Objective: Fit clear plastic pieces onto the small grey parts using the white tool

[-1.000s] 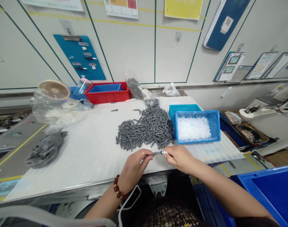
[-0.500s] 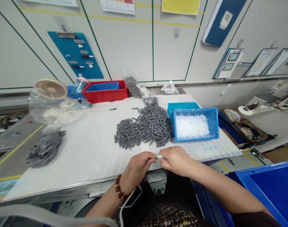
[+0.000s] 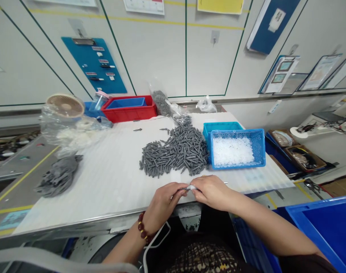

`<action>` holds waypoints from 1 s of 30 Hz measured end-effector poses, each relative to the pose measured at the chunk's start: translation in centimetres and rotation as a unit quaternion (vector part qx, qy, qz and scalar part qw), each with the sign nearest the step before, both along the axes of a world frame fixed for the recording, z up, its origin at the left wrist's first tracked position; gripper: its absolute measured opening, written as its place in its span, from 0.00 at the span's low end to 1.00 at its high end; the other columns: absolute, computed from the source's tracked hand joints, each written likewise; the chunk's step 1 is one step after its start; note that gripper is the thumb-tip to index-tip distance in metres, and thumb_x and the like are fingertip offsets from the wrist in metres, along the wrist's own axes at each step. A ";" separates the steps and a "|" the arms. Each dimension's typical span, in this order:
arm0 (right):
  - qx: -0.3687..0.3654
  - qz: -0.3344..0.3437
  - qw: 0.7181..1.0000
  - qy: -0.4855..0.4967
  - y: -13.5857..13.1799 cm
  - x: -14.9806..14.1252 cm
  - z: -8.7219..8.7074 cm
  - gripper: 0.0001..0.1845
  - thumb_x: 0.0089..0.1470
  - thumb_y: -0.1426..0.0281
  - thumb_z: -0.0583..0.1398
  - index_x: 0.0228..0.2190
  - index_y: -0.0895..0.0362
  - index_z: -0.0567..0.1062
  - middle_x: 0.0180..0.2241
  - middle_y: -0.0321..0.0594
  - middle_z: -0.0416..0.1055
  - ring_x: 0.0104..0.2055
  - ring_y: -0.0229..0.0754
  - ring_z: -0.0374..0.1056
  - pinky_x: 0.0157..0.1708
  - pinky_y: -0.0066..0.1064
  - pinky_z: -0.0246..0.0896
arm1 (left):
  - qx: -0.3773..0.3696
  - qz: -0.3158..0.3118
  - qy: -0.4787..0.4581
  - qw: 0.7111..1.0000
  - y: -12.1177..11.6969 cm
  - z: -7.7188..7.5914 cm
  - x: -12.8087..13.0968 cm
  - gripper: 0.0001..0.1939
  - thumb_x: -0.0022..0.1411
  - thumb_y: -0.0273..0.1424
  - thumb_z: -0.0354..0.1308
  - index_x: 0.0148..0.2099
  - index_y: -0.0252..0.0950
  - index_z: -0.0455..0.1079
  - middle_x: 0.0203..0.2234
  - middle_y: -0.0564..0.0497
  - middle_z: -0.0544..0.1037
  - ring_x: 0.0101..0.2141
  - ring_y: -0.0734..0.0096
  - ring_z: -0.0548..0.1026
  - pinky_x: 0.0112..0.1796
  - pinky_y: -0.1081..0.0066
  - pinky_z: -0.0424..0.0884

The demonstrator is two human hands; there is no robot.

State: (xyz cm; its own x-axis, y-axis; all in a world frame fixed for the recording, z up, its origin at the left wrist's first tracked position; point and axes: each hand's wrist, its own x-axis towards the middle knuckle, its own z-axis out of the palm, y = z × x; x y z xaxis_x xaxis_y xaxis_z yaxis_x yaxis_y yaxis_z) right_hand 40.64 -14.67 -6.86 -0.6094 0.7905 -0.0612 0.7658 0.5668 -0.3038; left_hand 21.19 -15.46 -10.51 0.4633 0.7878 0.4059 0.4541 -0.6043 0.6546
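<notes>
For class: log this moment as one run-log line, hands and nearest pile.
left hand: holds grey-and-white part | right hand: holds it | nearest: grey parts pile

The left hand [image 3: 165,201] and right hand [image 3: 212,192] curl inward, fingertips pinched, almost meeting.

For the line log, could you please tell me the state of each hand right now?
Left hand: closed, pinching a small grey-and-white plastic part.
Right hand: closed, pinching the same part.

Bright, even indoor light from above, only faint soft shadows beneath the hands [image 3: 163,203], mild sheen on the white bench [image 3: 90,182], strong wide-angle bowing toward the edges, walls [image 3: 150,49] leaning outward, sharp centre, softer blur along the bottom edge
</notes>
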 end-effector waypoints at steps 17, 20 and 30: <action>0.028 -0.031 0.999 -0.029 -0.1 -0.1 -0.6 0.17 0.60 0.60 0.53 0.28 0.59 0.73 0.28 0.43 0.74 0.30 0.42 0.67 0.27 0.29 0.45 | -0.038 0.004 -0.023 0.999 -0.4 0.3 -0.2 0.09 0.64 0.30 0.50 0.40 0.36 0.71 0.25 0.52 0.77 0.27 0.75 0.75 0.33 0.77 0.70; 0.027 -0.036 0.999 -0.028 0.0 -0.2 -0.7 0.19 0.60 0.59 0.52 0.29 0.59 0.74 0.28 0.43 0.74 0.30 0.42 0.68 0.27 0.29 0.45 | -0.038 0.008 -0.029 0.999 -0.4 0.0 -0.3 0.09 0.64 0.30 0.50 0.41 0.36 0.71 0.26 0.52 0.77 0.27 0.75 0.75 0.33 0.77 0.70; 0.011 -0.088 0.996 -0.029 0.0 0.8 -1.7 0.15 0.58 0.63 0.54 0.27 0.58 0.73 0.26 0.40 0.72 0.28 0.39 0.65 0.26 0.28 0.42 | -0.151 0.049 -0.077 0.984 -0.7 -0.6 -0.2 0.10 0.61 0.34 0.52 0.40 0.35 0.71 0.27 0.50 0.78 0.27 0.73 0.77 0.31 0.75 0.73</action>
State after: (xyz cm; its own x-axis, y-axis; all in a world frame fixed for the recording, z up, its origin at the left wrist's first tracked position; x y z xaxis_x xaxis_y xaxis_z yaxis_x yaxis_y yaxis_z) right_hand 41.48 -14.69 -8.57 -0.4569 0.8864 -0.0738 0.8699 0.4280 -0.2450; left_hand 20.94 -16.13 -11.07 0.3308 0.9209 0.2060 0.3813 -0.3301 0.8635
